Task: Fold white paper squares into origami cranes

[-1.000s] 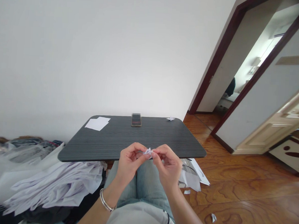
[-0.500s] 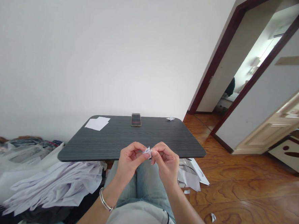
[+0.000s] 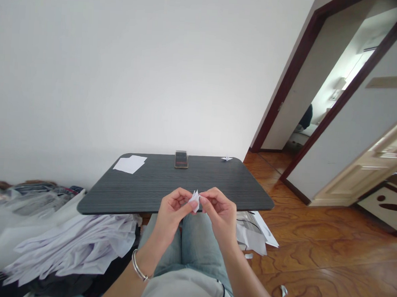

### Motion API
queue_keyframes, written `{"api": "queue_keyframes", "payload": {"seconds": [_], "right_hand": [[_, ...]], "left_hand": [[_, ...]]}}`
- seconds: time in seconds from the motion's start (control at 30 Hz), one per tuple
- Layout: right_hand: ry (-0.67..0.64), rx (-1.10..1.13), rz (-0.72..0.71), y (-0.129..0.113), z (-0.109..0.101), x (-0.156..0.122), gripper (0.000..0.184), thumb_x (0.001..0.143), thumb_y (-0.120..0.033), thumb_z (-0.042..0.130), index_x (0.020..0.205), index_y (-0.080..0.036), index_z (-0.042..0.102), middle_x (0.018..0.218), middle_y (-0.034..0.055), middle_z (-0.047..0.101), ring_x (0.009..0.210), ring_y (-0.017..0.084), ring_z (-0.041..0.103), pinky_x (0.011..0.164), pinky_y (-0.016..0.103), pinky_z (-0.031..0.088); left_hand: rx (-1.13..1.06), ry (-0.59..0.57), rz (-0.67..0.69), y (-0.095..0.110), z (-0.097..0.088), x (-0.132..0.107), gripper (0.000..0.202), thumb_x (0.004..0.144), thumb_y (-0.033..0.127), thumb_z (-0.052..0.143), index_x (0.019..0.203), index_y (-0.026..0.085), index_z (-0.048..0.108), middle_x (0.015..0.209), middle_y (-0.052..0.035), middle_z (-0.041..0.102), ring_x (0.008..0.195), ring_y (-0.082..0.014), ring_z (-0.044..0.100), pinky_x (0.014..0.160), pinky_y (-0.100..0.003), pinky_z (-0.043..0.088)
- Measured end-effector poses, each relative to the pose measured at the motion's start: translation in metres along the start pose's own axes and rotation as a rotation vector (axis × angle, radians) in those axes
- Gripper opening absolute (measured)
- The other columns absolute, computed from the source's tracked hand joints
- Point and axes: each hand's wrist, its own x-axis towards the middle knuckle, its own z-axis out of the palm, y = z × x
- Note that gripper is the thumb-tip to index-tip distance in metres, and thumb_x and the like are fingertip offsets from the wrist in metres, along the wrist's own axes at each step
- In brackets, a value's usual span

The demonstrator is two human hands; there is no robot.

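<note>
Between my two hands is a small piece of folded white paper (image 3: 194,201), with pointed tips standing up. My left hand (image 3: 175,210) pinches it from the left, thumb across its front. From the right, my right hand (image 3: 219,209) has thumb and forefinger closed on its edge. Both hands are just above the near edge of the dark table (image 3: 156,184), over my lap. How the paper is folded inside is too small to make out.
White paper sheets (image 3: 129,164) lie at the table's back left. A phone on a stand (image 3: 181,160) is at the back middle, a folded paper piece (image 3: 226,158) at the back right. Clothes (image 3: 74,246) are heaped at left. Papers (image 3: 255,239) and a scrap (image 3: 283,291) lie at right.
The folded paper has turned more upright, and its pointed tips and a broader white face now show. My right fingers have shifted slightly on its edge.
</note>
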Motion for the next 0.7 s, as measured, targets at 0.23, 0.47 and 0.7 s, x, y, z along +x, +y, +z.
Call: {"api": "queue_keyframes", "payload": {"seconds": [0.23, 0.47, 0.7], "right_hand": [[0.065, -0.369, -0.392, 0.002, -0.005, 0.0, 0.012, 0.079, -0.011, 0.057, 0.078, -0.021, 0.063, 0.072, 0.0028, 0.06, 0.059, 0.014, 0.053, 0.046, 0.024, 0.04], [0.059, -0.384, -0.57, 0.011, -0.011, 0.004, 0.021, 0.078, -0.006, 0.057, 0.082, -0.024, 0.065, 0.074, 0.0023, 0.062, 0.062, 0.014, 0.058, 0.052, 0.026, 0.045], [0.017, -0.024, -0.113, 0.003, -0.007, 0.003, 0.015, 0.084, -0.025, 0.053, 0.072, -0.018, 0.058, 0.066, 0.0005, 0.054, 0.055, 0.012, 0.048, 0.05, 0.024, 0.039]], "left_hand": [[-0.038, -0.02, -0.029, 0.0, 0.0, -0.001, 0.021, 0.063, 0.027, 0.075, 0.067, 0.014, 0.059, 0.06, 0.002, 0.058, 0.052, -0.0078, 0.051, 0.053, -0.02, 0.043], [-0.065, -0.044, -0.04, 0.001, 0.001, -0.002, 0.02, 0.064, 0.024, 0.076, 0.067, 0.013, 0.059, 0.061, 0.0017, 0.058, 0.053, -0.0074, 0.051, 0.052, -0.019, 0.043], [0.002, -0.005, 0.007, 0.001, 0.0, -0.002, 0.019, 0.064, 0.024, 0.075, 0.068, 0.014, 0.06, 0.062, 0.0017, 0.059, 0.054, -0.0077, 0.052, 0.052, -0.019, 0.045]]}}
